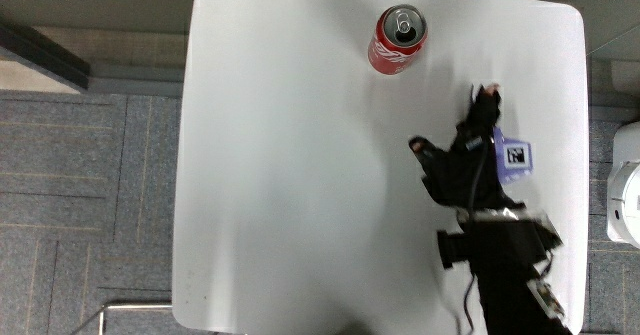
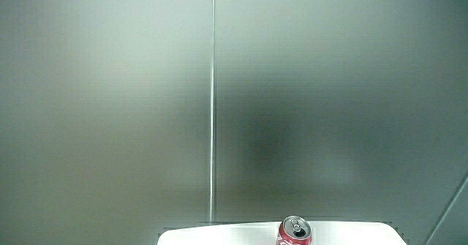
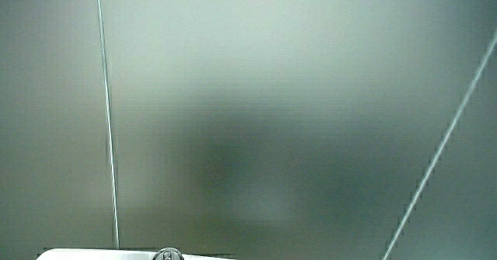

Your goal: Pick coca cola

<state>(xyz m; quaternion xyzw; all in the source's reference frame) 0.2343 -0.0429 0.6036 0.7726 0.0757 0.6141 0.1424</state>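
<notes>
A red Coca-Cola can [image 1: 399,40] stands upright on the white table [image 1: 290,175], close to the table's edge farthest from the person. Its silver top also shows in both side views [image 2: 295,232] [image 3: 167,254]. The hand [image 1: 468,155], in a black glove with a patterned cube on its back, rests over the table nearer to the person than the can and well apart from it. Its fingers are spread and hold nothing. The forearm runs off toward the person.
Both side views show mostly a pale grey wall, with only a strip of the table edge [image 2: 219,238]. Grey carpet floor [image 1: 80,195] surrounds the table. A white object [image 1: 625,190] stands on the floor beside the table.
</notes>
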